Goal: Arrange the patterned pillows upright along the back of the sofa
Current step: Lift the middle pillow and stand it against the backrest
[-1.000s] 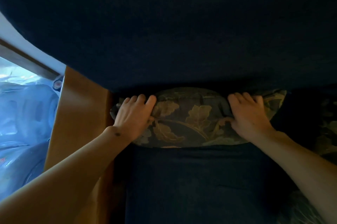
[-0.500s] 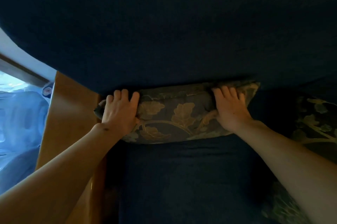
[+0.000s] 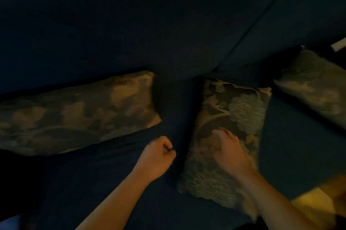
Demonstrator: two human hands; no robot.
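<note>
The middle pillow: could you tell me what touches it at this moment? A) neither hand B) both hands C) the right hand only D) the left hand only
C: the right hand rests curled on the middle pillow, while the left hand is a closed fist over the dark seat, apart from the pillow's edge.

three patterned pillows [image 3: 74, 113] [image 3: 232, 117] [image 3: 314, 87]; two hands [image 3: 157, 156] [image 3: 228, 151]; seemingly one dark sofa [image 3: 131, 23]

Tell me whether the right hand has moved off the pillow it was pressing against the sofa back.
Yes. The right hand left the left pillow at the sofa back, now rightward on the middle pillow.
</note>
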